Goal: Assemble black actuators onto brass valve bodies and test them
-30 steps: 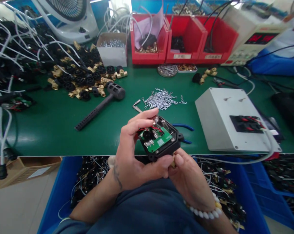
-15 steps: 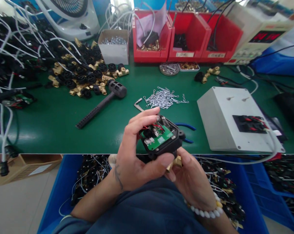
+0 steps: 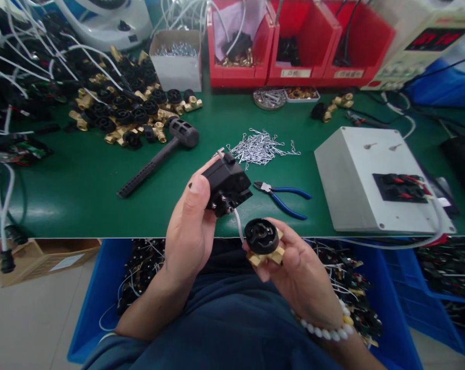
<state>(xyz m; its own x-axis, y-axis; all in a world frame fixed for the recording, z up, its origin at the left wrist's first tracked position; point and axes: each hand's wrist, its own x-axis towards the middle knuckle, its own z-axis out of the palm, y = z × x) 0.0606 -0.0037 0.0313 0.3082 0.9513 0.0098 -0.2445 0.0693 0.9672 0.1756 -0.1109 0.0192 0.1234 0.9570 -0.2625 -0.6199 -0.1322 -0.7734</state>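
Note:
My left hand (image 3: pixel 188 226) grips a black plastic housing (image 3: pixel 227 183), turned so that its underside faces me. A short white wire (image 3: pixel 237 224) runs down from it. My right hand (image 3: pixel 300 272), with a white bead bracelet at the wrist, holds a brass valve with a black round cap (image 3: pixel 262 241) just below and right of the housing. Both hands are over the front edge of the green table (image 3: pixel 82 190).
Blue-handled pliers (image 3: pixel 284 198) lie right behind the hands, with a heap of metal clips (image 3: pixel 261 146) farther back. A black mallet (image 3: pixel 159 156) and a pile of brass and black valves (image 3: pixel 128 115) are at left, a white box (image 3: pixel 375 180) at right, red bins (image 3: pixel 294 49) at the back, blue crates (image 3: pixel 101 288) below the table edge.
The left hand has turned the housing over, so the green circuit board no longer shows. The right hand has drawn the brass valve out from under it, down and to the right.

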